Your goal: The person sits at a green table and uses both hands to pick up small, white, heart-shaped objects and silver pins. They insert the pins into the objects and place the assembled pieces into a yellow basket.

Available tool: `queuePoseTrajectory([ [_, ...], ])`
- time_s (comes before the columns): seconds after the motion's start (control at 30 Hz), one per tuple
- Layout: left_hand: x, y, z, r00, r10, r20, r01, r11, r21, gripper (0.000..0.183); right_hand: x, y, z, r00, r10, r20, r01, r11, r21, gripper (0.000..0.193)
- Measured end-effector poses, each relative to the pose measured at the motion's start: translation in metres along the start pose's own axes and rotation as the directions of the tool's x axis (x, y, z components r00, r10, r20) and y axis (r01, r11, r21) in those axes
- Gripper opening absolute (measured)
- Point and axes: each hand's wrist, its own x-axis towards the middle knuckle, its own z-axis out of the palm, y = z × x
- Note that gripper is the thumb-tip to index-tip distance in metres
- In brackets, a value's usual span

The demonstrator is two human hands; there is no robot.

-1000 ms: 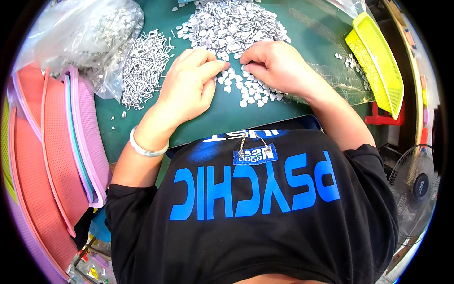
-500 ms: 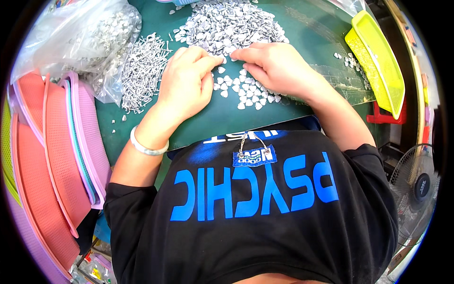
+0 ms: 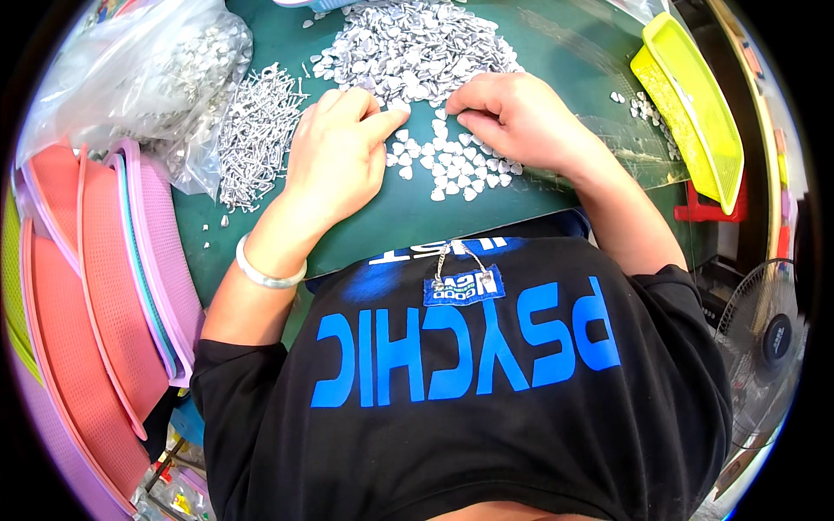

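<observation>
Two bare hands rest on the dark green table mat [image 3: 417, 217], both at the near edge of a large heap of small silver heart-shaped metal pieces [image 3: 417, 52]. Left hand [image 3: 334, 156] lies palm down, fingers loosely curled, index finger extended toward the right and touching the thin scatter of loose silver hearts [image 3: 452, 165] spread between the two hands. Whether it has hold of a piece cannot be told. A silver bangle [image 3: 265, 273] sits on the left wrist. Right hand [image 3: 512, 117] is knuckles up, fingers bent inward with the tips together at the heap's edge; any piece pinched beneath them is hidden, so its grip cannot be told.

Left of the left hand lies a pile of thin silver metal pins [image 3: 256, 135], just beside a clear plastic bag of further silver pieces [image 3: 139, 78]. Stacked pink and coral plastic mesh trays [image 3: 95, 304] stand at the left rim. A yellow-green plastic tray [image 3: 695, 104] lies at the far right, with a few stray hearts near it. A blue tag on a clip [image 3: 463, 286] hangs at the person's black shirt.
</observation>
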Motion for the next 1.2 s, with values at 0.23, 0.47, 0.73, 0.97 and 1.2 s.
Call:
queuePoseTrajectory([
  [0.23,0.000,0.001,0.001,0.999,0.034,0.008,-0.034,0.999,-0.015,0.024,0.000,-0.003,0.004,1.000,0.006,0.028,-0.004,0.995,-0.095,0.014],
  [0.47,0.002,0.001,0.000,0.999,0.053,-0.002,-0.053,0.993,-0.106,0.021,0.003,-0.008,-0.008,0.992,0.029,0.121,-0.019,0.996,-0.086,0.011],
  [0.73,0.004,0.002,0.003,1.000,-0.014,-0.011,0.013,0.995,-0.098,0.019,0.008,-0.007,0.006,0.997,-0.043,0.071,0.048,0.996,-0.078,0.012],
  [0.97,0.004,0.004,0.003,0.998,-0.054,-0.023,0.049,0.980,-0.191,0.015,0.005,-0.008,0.009,0.992,0.125,0.001,-0.123,0.971,0.207,0.012],
  [1.2,0.012,0.019,0.004,0.893,-0.392,0.222,0.402,0.470,-0.786,0.018,0.003,-0.022,0.016,0.902,-0.176,-0.395,0.180,0.983,-0.026,0.009],
])
